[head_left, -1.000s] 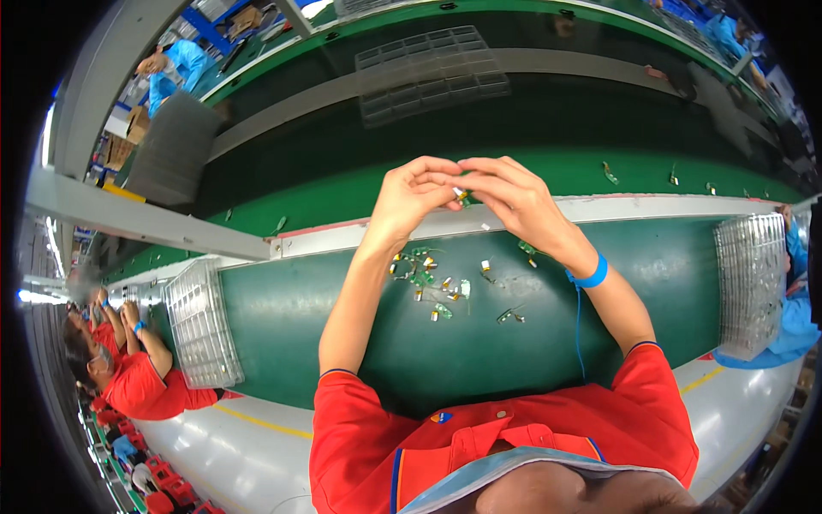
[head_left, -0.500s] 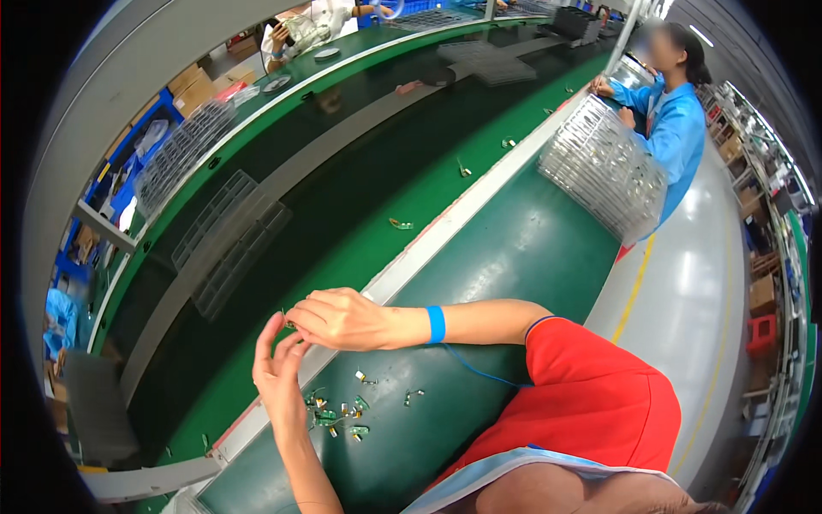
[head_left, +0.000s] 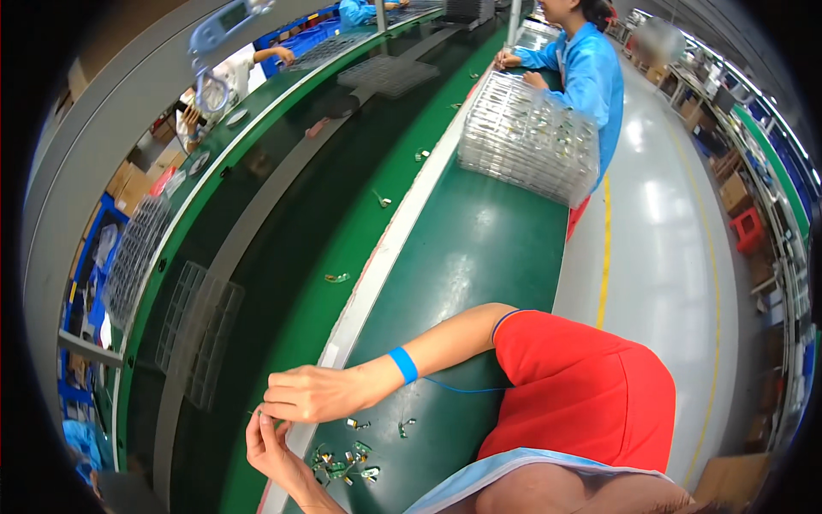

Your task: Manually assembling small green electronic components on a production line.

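Observation:
My left hand and my right hand meet over the bench's left edge, fingertips pinched together. Between them a sliver of a small green circuit board shows; the fingers hide most of it. A blue wrist strap with a thin blue cord circles my right wrist. Below the hands, a loose cluster of small circuit boards with short leads and metallic parts lies on the green bench. Two similar pieces, one a small board, lie apart from the cluster, nearer my right forearm.
A white rail divides the bench from a green conveyor belt carrying scattered boards. A stack of clear trays stands at the bench's far end, beside a person in blue. Wire-like racks line the belt's far side.
The view has swung, so the bench and trays sit further left. My hands have come closer together, fingers more tightly pinched; the left hand's fingers were more spread before.

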### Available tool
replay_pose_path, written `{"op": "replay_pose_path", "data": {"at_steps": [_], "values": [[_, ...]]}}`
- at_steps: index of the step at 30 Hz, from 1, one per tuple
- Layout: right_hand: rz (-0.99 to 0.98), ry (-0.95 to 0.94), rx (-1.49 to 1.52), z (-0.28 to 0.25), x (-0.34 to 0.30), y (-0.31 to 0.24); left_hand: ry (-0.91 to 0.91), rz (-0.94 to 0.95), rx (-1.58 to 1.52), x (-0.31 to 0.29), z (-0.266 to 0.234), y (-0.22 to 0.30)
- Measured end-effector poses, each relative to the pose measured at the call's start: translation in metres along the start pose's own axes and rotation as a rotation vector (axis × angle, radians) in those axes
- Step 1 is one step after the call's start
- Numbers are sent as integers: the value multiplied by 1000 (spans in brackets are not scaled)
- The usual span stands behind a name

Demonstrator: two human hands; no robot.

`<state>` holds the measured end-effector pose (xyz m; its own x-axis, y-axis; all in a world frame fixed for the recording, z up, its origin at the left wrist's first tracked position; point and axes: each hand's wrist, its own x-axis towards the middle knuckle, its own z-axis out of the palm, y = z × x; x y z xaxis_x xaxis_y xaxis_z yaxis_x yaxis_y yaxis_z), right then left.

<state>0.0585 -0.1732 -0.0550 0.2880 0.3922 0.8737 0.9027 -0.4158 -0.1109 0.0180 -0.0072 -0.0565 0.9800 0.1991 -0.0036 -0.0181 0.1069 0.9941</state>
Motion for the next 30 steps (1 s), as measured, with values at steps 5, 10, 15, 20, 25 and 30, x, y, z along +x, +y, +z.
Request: {"op": "replay_pose_path", "data": {"at_steps": [5,10,15,20,25,30], "values": [[6,43,113,-5,4,-2,18,25,48,-2,-5,3],[-64,-38,-100,-9,6,-2,96,26,75,-7,7,21],[-100,-91,-136,-6,7,-7,94,39,171,-7,5,22],[-81,-30,-89,-12,8,-6,39,39,250,-9,2,19],[73,-21,112,-17,7,-6,-57,267,354,4,-7,0],[165,58,235,-19,22,-4,50,115,153,-18,14,40]]}}
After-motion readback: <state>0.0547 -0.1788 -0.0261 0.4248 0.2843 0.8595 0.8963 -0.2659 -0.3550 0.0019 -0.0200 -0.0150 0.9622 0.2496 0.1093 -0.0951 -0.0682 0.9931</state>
